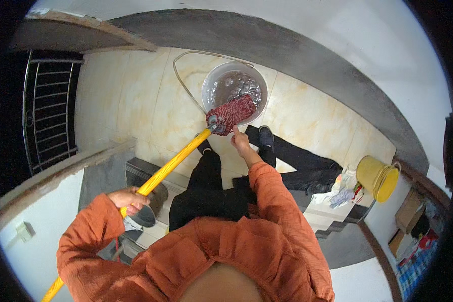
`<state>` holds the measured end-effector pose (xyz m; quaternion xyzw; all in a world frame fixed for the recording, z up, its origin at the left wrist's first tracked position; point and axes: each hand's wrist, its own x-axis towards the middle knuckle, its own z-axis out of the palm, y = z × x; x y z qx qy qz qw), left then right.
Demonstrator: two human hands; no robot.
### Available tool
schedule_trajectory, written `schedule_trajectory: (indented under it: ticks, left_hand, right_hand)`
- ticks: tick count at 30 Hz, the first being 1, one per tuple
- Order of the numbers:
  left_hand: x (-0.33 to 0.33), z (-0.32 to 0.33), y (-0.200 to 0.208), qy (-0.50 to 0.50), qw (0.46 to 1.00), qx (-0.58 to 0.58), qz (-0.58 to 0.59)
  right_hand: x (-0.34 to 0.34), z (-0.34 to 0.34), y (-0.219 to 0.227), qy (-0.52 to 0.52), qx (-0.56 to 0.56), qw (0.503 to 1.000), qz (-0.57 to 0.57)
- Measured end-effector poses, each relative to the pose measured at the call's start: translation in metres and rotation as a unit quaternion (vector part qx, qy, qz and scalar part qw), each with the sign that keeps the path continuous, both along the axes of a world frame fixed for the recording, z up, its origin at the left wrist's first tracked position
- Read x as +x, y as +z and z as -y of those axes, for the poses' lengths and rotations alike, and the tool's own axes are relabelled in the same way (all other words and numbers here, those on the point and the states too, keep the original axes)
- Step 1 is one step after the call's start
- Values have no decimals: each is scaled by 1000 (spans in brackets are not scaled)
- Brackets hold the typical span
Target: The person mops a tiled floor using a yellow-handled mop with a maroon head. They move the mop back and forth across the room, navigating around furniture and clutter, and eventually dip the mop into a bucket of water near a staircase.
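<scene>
A mop with a yellow handle [173, 167] slants across the view from the lower left. Its dark red, stringy mop head [234, 111] rests over the near rim of a round basin [205, 89], partly inside it. Bubbly water [236, 88] shows in the basin. My left hand [128, 200] is closed round the handle, well below the mop head. At the mop head's near edge is my right hand [241, 142], one finger reaching up against the strands and the others curled. The hand itself partly hides its grip.
A thin hose [178, 75] loops on the tiled floor beside the basin. Dark cloth [307, 168] lies to the right, near pale rags [343, 189] and a yellow bucket [371, 176]. Metal railings [53, 108] stand at left. A grey pan-like vessel [143, 216] sits below my left hand.
</scene>
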<state>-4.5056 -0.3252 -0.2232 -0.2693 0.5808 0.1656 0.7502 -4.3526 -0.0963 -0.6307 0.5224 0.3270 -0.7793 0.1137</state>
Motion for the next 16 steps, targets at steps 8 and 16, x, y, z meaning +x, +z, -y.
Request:
schedule_trajectory:
  ticks: [8,16]
  left_hand:
    - [-6,3,6,64,997,-24,28]
    - [-37,47,-15,199,967,-19,160]
  right_hand:
    - [-20,4,-62,13,289,956,53]
    - [-59,-42,-122,206,298,924,125]
